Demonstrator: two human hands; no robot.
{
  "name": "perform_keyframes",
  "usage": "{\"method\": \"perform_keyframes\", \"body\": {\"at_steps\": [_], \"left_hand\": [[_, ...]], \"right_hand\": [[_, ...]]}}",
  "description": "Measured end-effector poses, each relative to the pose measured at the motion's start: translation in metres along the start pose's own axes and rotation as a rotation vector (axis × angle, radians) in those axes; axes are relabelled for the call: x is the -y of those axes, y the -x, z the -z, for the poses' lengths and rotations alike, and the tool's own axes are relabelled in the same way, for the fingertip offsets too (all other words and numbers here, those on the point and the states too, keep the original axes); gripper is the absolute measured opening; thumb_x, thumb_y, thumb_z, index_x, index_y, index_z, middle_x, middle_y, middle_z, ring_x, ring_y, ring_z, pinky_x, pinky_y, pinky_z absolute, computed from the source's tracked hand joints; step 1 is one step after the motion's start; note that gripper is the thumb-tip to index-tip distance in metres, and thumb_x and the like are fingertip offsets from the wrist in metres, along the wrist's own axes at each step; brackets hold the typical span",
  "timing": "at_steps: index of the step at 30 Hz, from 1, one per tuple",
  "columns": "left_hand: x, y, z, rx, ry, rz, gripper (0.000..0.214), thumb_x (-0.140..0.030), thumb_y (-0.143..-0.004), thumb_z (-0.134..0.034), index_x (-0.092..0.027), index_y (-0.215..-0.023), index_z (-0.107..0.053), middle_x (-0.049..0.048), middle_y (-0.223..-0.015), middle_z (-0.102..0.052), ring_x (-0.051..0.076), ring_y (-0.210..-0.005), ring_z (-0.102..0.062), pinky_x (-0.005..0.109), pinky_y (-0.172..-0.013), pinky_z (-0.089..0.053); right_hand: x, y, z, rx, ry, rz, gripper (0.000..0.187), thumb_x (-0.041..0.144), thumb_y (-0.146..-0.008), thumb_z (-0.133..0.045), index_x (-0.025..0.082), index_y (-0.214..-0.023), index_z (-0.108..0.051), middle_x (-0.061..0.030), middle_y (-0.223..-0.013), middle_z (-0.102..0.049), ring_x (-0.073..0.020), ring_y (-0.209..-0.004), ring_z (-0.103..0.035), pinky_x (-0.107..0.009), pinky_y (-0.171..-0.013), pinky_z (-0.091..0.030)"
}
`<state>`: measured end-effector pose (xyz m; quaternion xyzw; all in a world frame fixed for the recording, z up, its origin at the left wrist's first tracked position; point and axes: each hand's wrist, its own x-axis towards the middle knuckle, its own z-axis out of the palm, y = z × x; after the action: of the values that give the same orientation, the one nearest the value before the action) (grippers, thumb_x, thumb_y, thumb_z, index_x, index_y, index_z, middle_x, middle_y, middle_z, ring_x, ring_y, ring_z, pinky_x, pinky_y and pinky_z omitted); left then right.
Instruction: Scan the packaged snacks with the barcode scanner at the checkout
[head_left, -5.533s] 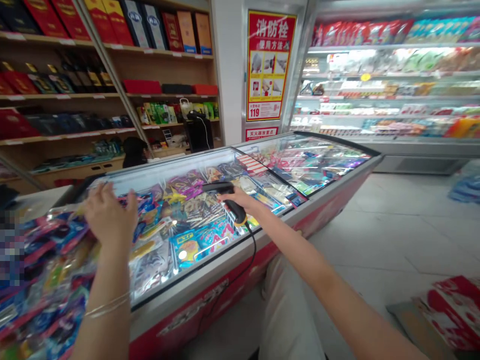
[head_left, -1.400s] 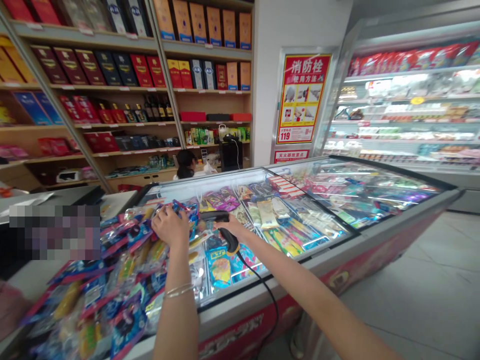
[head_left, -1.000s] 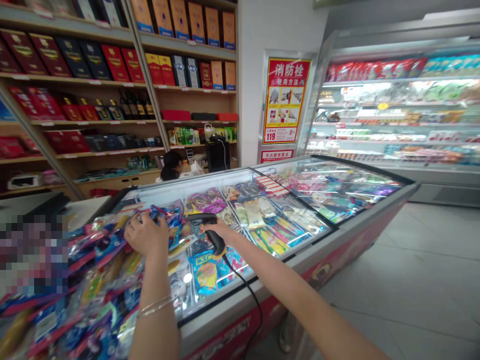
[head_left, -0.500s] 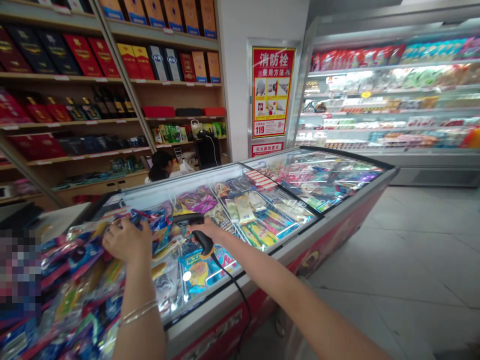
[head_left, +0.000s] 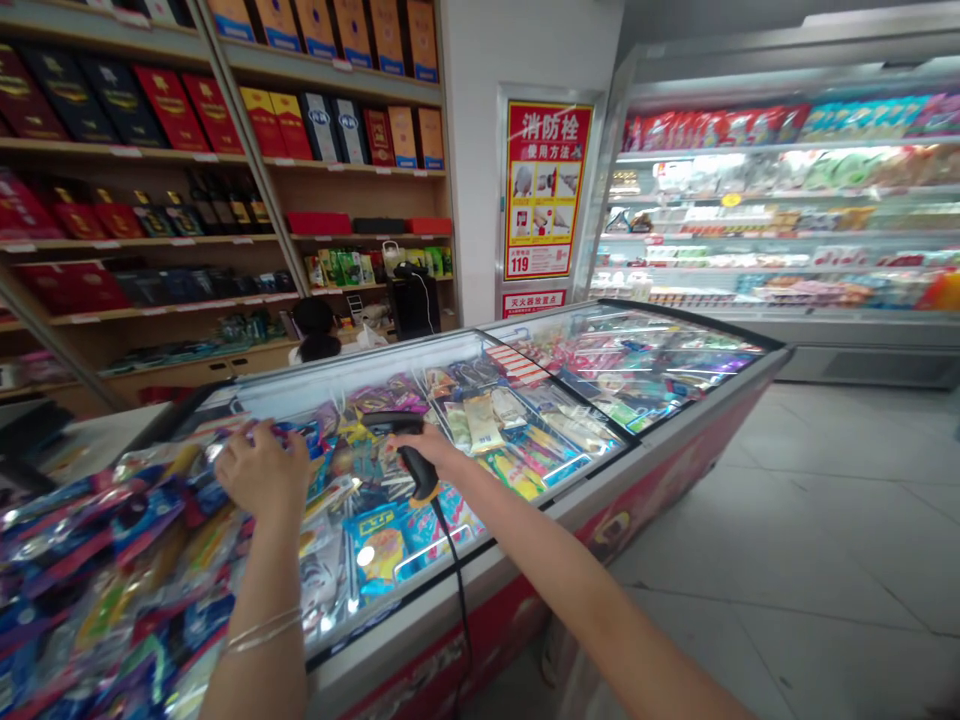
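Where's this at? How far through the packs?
Done: rows of packs lie inside the chest freezer under its glass. In hand: the right hand grips a corded barcode scanner, and the left hand is at a heap of foil packs. Left: that heap, piled at the freezer's left end; nothing shows how many packs have been dealt with.
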<state>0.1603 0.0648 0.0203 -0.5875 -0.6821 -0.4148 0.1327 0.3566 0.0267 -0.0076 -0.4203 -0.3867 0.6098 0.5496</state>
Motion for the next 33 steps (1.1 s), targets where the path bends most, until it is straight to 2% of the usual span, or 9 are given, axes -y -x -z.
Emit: {"method": "perform_keyframes", "body": {"at_steps": [4,7,10,12,16,18,21,26,33], "left_hand": [[-0.079,0.020,0.004,0.000,0.090,-0.174,0.040,-0.029,-0.084,-0.044,-0.019,-0.120,-0.058,0.0128,-0.140,-0.050,0.040,-0.134,-0.034,0.068,-0.108,-0.019],[-0.155,0.035,0.004,-0.088,0.122,-0.178,0.058,-0.028,-0.077,-0.053,-0.010,-0.133,-0.048,0.0186,-0.155,-0.024,0.048,-0.142,-0.006,0.077,-0.105,-0.010],[-0.243,0.053,-0.015,-0.062,0.143,-0.180,0.067,-0.031,-0.075,-0.057,-0.001,-0.133,-0.044,0.0250,-0.158,-0.007,0.050,-0.142,0.003,0.074,-0.108,-0.004],[-0.312,0.076,-0.040,0.083,0.166,-0.354,0.062,-0.030,-0.079,-0.054,-0.001,-0.133,-0.045,0.0247,-0.156,-0.015,0.046,-0.144,0.002,0.069,-0.112,-0.005],[-0.463,0.158,-0.096,0.526,0.273,-0.868,0.060,-0.030,-0.085,-0.049,-0.006,-0.140,-0.040,0.0229,-0.150,-0.035,0.039,-0.139,-0.028,0.056,-0.114,-0.021],[-0.532,0.206,-0.120,0.626,0.326,-1.075,0.061,-0.041,-0.082,-0.057,-0.023,-0.140,-0.044,0.0103,-0.147,-0.044,0.032,-0.135,-0.038,0.045,-0.111,-0.033],[-0.611,0.266,-0.151,0.763,0.363,-1.441,0.076,-0.046,-0.076,-0.066,-0.041,-0.144,-0.033,0.0002,-0.154,-0.034,0.032,-0.140,-0.029,0.050,-0.109,-0.031],[-0.673,0.306,-0.197,0.878,0.338,-1.634,0.073,-0.052,-0.074,-0.065,-0.036,-0.141,-0.041,0.0067,-0.142,-0.049,0.035,-0.128,-0.042,0.049,-0.100,-0.039],[-0.676,0.287,-0.240,0.669,0.432,-1.536,0.079,-0.045,-0.073,-0.068,-0.020,-0.141,-0.037,0.0163,-0.131,-0.052,0.034,-0.115,-0.052,0.045,-0.094,-0.043]], "right_hand": [[0.057,0.044,0.082,-0.163,0.008,0.184,0.026,0.023,-0.062,-0.078,0.016,-0.079,-0.060,-0.0001,-0.064,-0.067,-0.0096,-0.040,-0.053,-0.021,-0.038,-0.044],[0.097,0.092,0.164,-0.362,0.026,0.313,0.025,0.024,-0.062,-0.076,0.016,-0.080,-0.061,-0.0005,-0.065,-0.067,-0.0091,-0.040,-0.052,-0.022,-0.038,-0.044],[0.124,0.141,0.245,-0.604,0.061,0.376,0.025,0.026,-0.062,-0.075,0.016,-0.080,-0.061,-0.0010,-0.065,-0.067,-0.0095,-0.041,-0.052,-0.022,-0.038,-0.043],[0.135,0.170,0.294,-0.760,0.076,0.412,0.027,0.029,-0.061,-0.076,0.016,-0.079,-0.061,-0.0005,-0.064,-0.066,-0.0094,-0.042,-0.052,-0.022,-0.039,-0.044],[0.138,0.214,0.369,-1.030,0.055,0.507,0.035,0.033,-0.057,-0.080,0.016,-0.081,-0.060,-0.0006,-0.063,-0.066,-0.0107,-0.041,-0.052,-0.023,-0.038,-0.042],[0.132,0.231,0.393,-1.154,0.023,0.542,0.039,0.035,-0.054,-0.082,0.016,-0.081,-0.060,-0.0009,-0.064,-0.066,-0.0113,-0.041,-0.052,-0.024,-0.037,-0.042],[0.119,0.255,0.415,-1.235,0.004,0.525,0.041,0.039,-0.054,-0.083,0.016,-0.078,-0.060,0.0016,-0.053,-0.059,-0.0124,-0.040,-0.051,-0.024,-0.036,-0.040],[0.086,0.280,0.428,-1.300,-0.035,0.463,0.047,0.045,-0.056,-0.084,0.015,-0.084,-0.063,0.0007,-0.054,-0.060,-0.0134,-0.041,-0.052,-0.024,-0.038,-0.043],[0.051,0.298,0.414,-1.313,-0.133,0.406,0.041,0.048,-0.059,-0.082,0.015,-0.077,-0.068,-0.0020,-0.051,-0.058,-0.0142,-0.043,-0.053,-0.024,-0.039,-0.043]]}}
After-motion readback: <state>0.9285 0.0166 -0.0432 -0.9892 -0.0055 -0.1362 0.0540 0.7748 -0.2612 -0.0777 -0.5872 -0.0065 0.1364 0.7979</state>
